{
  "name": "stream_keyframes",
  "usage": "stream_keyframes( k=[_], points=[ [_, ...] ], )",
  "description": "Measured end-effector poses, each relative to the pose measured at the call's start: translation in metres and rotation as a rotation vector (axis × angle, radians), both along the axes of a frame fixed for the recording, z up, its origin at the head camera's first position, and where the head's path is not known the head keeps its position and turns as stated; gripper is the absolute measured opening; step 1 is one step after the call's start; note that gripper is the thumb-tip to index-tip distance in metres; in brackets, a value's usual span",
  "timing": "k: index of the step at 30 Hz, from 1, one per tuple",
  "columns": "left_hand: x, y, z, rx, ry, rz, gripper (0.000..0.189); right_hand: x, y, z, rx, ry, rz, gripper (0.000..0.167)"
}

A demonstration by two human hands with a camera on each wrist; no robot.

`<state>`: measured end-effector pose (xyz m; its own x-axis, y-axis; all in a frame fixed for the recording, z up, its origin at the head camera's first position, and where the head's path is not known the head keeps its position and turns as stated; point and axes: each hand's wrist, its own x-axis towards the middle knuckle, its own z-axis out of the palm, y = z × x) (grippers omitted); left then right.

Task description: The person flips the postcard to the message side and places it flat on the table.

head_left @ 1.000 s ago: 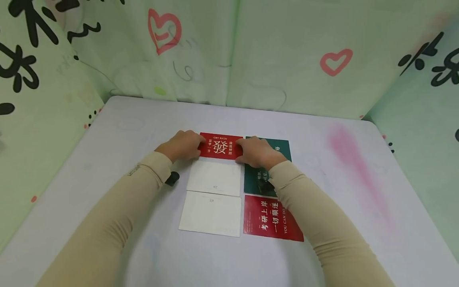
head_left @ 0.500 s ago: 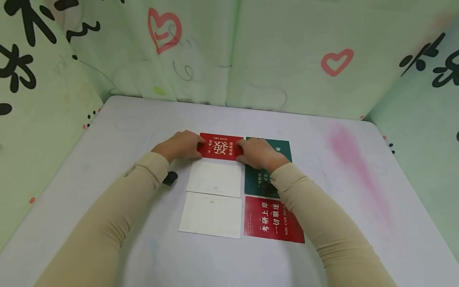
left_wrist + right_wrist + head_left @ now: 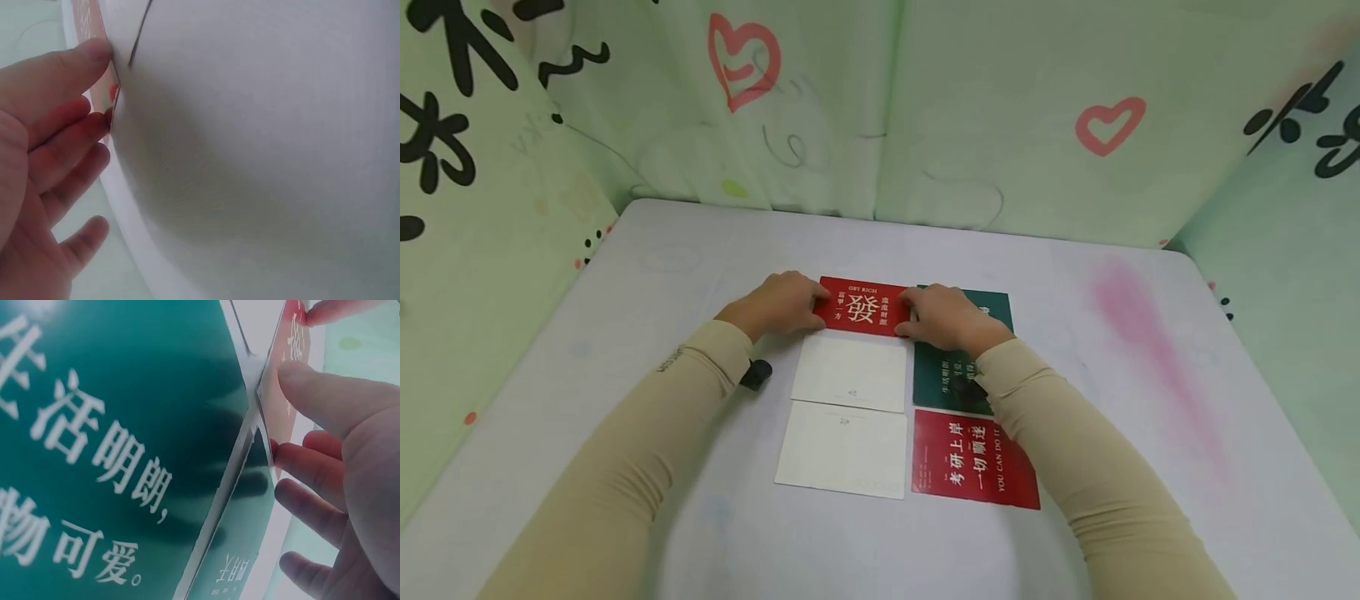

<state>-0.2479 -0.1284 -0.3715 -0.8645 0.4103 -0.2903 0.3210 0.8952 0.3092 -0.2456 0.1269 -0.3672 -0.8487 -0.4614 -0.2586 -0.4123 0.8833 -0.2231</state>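
A red card (image 3: 861, 307) printed "GET RICH" with white characters lies face up at the top of a left column of cards. My left hand (image 3: 775, 304) holds its left edge between thumb and fingers. At the right edge, my right hand (image 3: 951, 321) pinches the same card, with the thumb (image 3: 297, 378) over its near corner in the right wrist view. Directly below it are two blank white cards (image 3: 850, 372). Beneath my right hand and wrist lie a green card (image 3: 125, 425) and another green card (image 3: 231, 531), separated by a narrow gap.
A second red card (image 3: 955, 458), with white writing turned sideways, lies at the lower right, partly under the right sleeve (image 3: 1045, 425). The white table (image 3: 1120, 508) has a pink stain on its right side. Green cloth (image 3: 985, 142) with drawn hearts stands behind it.
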Motion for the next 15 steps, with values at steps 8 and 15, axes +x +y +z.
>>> stream_keyframes(
  k=[8, 15],
  points=[
    [-0.0039, -0.0043, -0.0011, 0.028, -0.034, 0.042, 0.042, 0.0015, -0.0067, -0.0034, 0.041, 0.023, 0.018, 0.075],
    [-0.0049, -0.0024, -0.0006, 0.021, -0.034, 0.022, 0.052, 0.0042, -0.0079, -0.0022, 0.077, 0.087, 0.032, 0.066]
  ],
)
